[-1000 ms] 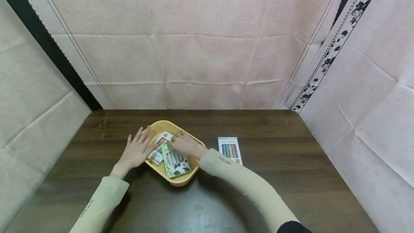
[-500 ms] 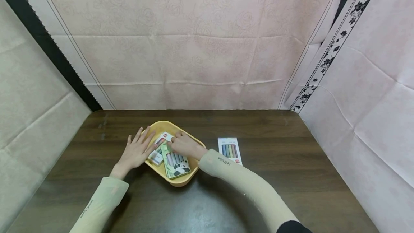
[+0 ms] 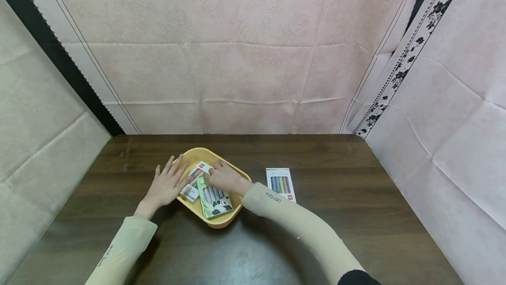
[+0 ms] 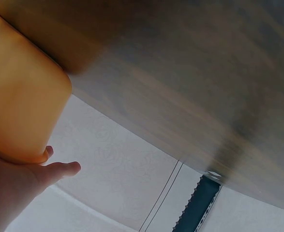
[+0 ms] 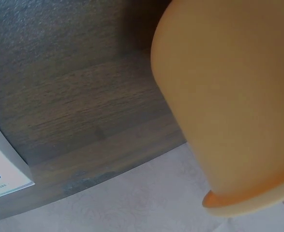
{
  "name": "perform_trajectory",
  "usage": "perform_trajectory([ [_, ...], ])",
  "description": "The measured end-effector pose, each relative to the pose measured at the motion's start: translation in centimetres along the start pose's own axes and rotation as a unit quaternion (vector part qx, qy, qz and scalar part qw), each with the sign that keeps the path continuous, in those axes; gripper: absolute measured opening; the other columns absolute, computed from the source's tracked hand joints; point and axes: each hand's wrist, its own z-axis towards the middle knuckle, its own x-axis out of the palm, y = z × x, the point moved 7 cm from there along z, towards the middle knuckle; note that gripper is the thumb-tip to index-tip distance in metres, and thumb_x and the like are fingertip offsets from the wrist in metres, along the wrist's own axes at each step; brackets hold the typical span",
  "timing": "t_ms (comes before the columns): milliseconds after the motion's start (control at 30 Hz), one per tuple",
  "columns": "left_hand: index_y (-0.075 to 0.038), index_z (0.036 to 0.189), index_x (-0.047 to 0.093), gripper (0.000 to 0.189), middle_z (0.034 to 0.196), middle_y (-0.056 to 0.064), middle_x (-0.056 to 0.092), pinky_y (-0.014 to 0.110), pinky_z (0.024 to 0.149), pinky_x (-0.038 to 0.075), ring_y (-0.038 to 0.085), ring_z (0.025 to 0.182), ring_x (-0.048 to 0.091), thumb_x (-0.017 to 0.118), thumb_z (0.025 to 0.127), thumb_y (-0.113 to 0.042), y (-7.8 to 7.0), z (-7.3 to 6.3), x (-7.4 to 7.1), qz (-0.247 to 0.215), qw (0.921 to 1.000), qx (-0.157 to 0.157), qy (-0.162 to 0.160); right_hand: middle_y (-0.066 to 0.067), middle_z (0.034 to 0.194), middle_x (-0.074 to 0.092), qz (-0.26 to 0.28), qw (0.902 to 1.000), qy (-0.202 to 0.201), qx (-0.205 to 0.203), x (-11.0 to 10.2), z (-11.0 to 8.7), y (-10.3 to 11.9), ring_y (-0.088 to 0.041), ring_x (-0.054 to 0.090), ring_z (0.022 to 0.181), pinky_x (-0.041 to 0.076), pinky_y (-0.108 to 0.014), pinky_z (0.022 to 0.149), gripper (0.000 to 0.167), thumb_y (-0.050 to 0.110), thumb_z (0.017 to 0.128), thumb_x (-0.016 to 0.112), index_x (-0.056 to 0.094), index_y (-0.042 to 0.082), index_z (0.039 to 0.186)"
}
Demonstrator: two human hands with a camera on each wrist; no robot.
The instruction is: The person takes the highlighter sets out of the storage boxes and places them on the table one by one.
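Observation:
A yellow plastic basket stands on the table, turned at an angle. Inside lies a green pen box with a panda and a row of pale pens printed on it, partly over a white pen box. My left hand, fingers spread, rests over the basket's left rim; its thumb shows by the rim in the left wrist view. Reaching over the right side, my right hand has bent fingers that hold the green box's upper end. The right wrist view shows mostly the basket's outer wall.
Another white pen box with coloured pens printed on it lies to the right of the basket, partly behind my right sleeve. The brown wooden table ends at pale patterned cloth hanging behind and at both sides.

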Motion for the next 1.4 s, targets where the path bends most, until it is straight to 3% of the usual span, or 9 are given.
perform_trajectory([
  [400,-0.014,0.142,0.025,0.059,0.15,0.011,0.013,0.066,0.1,0.009,0.037,0.137,0.011,0.038,0.092,-0.044,-0.1,-0.1,-0.1,0.006,1.0,0.002,-0.002,0.004,0.106,0.062,0.006,0.9999,-0.004,-0.008,-0.3,0.1,-0.1,-0.013,0.051,0.091,0.044,-0.028,0.078,0.027,0.028,0.092,0.045,0.056,0.022,0.116],
  [700,-0.014,0.143,0.022,0.061,0.151,0.01,0.008,0.066,0.101,0.006,0.034,0.138,0.005,0.037,0.092,-0.045,0.0,0.0,0.1,-0.006,0.9999,-0.005,0.011,0.004,0.101,0.063,0.026,0.9995,-0.019,-0.007,-0.5,-0.1,-0.6,-0.016,0.052,0.089,0.045,-0.028,0.078,0.023,0.031,0.09,0.049,0.059,0.022,0.108],
  [1100,-0.013,0.142,0.023,0.061,0.151,0.01,0.009,0.066,0.101,0.007,0.037,0.137,0.008,0.038,0.092,-0.044,0.0,0.0,0.1,0.0,0.9999,-0.008,0.013,0.002,0.105,0.061,0.049,0.9988,0.0,-0.005,-0.8,-0.4,-0.9,-0.017,0.052,0.095,0.044,-0.029,0.081,0.029,0.034,0.089,0.051,0.056,0.021,0.114],
  [1400,-0.014,0.142,0.023,0.061,0.151,0.012,0.011,0.066,0.101,0.007,0.035,0.138,0.006,0.037,0.092,-0.045,-0.1,0.0,-0.1,-0.004,0.9999,-0.006,0.01,0.001,0.107,0.061,0.036,0.9993,-0.007,-0.004,-1.1,-0.6,-0.9,-0.018,0.053,0.096,0.044,-0.031,0.083,0.035,0.033,0.09,0.049,0.05,0.016,0.121],
])
